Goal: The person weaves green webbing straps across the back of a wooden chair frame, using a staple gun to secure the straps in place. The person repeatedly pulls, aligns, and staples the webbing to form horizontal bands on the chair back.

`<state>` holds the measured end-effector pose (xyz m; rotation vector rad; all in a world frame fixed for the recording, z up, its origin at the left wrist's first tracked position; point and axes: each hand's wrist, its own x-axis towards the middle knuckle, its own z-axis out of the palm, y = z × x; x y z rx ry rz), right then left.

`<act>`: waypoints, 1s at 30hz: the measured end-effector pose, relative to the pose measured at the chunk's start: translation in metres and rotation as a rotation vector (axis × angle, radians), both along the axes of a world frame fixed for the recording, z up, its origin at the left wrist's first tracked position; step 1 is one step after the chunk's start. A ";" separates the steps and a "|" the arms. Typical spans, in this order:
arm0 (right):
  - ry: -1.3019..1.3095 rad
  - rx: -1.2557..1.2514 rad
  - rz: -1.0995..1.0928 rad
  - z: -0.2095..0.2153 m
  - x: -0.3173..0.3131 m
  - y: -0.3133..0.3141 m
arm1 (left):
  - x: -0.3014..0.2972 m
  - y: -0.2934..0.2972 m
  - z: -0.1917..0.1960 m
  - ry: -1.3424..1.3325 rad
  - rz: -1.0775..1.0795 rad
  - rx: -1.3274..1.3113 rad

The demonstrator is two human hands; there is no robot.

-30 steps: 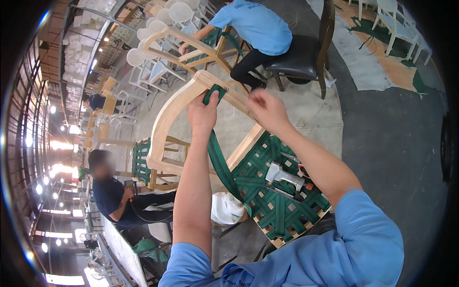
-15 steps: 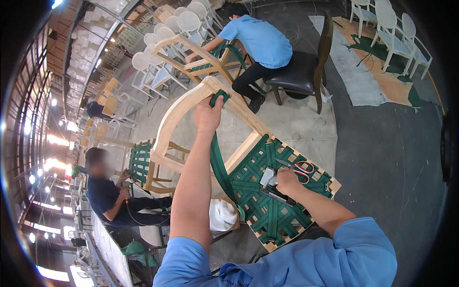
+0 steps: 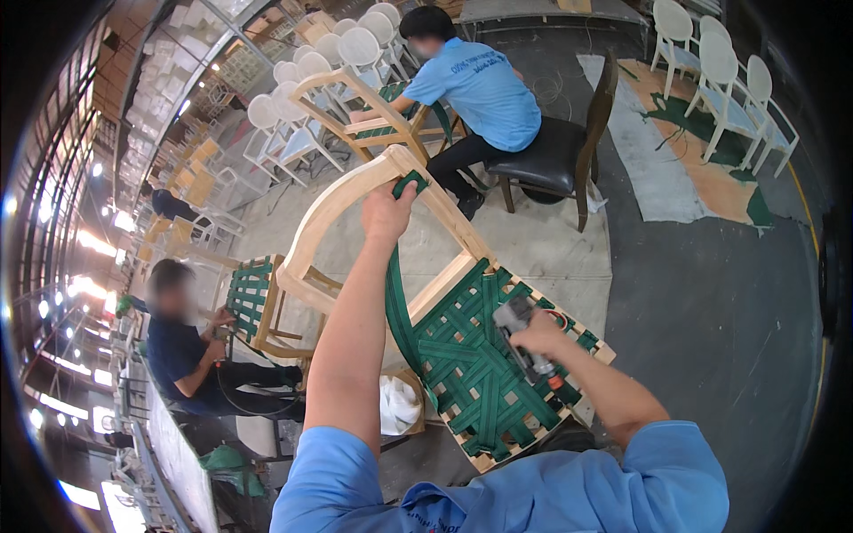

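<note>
A bare wooden chair frame (image 3: 342, 200) with a rounded back stands in front of me. Its seat (image 3: 480, 369) is woven with green webbing straps. My left hand (image 3: 387, 211) pinches the end of a green strap (image 3: 396, 293) against the top of the chair back; the strap runs down to the seat. My right hand (image 3: 539, 336) grips a grey staple gun (image 3: 526, 346) lying on the woven seat, with an orange fitting at its rear.
A person in a blue shirt (image 3: 475, 84) sits on a dark chair (image 3: 569, 147) working on another frame. At left a person in dark clothes (image 3: 191, 355) sits by a green-webbed frame (image 3: 249, 298). White chairs (image 3: 720, 80) stand at the back.
My right hand left the top of the chair back, dropped to the seat and took hold of the staple gun. My left hand stayed holding the strap at the top.
</note>
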<state>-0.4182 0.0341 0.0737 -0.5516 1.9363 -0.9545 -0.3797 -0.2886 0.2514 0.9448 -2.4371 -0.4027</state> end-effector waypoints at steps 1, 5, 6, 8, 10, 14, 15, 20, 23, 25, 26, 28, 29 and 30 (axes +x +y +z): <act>-0.057 -0.098 -0.055 0.000 -0.030 0.014 | -0.011 0.005 0.002 0.026 -0.042 0.015; 0.127 -0.178 0.030 0.105 -0.112 0.020 | -0.001 -0.004 -0.002 0.018 -0.039 0.021; 0.337 -0.184 0.108 0.126 -0.133 0.022 | -0.006 -0.004 -0.002 0.019 -0.047 0.025; 0.821 -0.431 0.381 0.173 -0.153 0.006 | -0.002 -0.009 -0.003 -0.002 -0.043 0.042; 0.914 -0.546 0.442 0.199 -0.167 -0.015 | -0.009 -0.007 -0.004 -0.014 -0.046 0.044; 1.119 -0.633 0.663 0.216 -0.165 -0.066 | -0.007 -0.004 -0.006 -0.003 -0.033 0.050; 1.187 -0.649 0.724 0.215 -0.160 -0.081 | -0.004 -0.005 -0.006 0.001 -0.026 0.039; 1.315 -0.631 0.840 0.200 -0.154 -0.124 | -0.006 0.001 -0.001 -0.008 -0.011 0.050; 1.348 -0.649 0.845 0.196 -0.151 -0.137 | -0.006 0.001 0.002 -0.023 -0.001 0.055; 1.339 -0.651 0.827 0.196 -0.151 -0.142 | -0.007 0.002 0.002 -0.019 0.005 0.040; 1.336 -0.652 0.822 0.195 -0.151 -0.143 | -0.007 0.003 0.002 -0.024 0.012 0.055; 1.329 -0.656 0.811 0.195 -0.151 -0.146 | -0.007 0.003 0.002 -0.034 0.027 0.080; 1.327 -0.660 0.814 0.196 -0.150 -0.148 | -0.005 0.002 0.001 -0.027 0.028 0.068; 1.326 -0.663 0.816 0.196 -0.149 -0.150 | -0.004 0.001 0.001 -0.019 0.029 0.056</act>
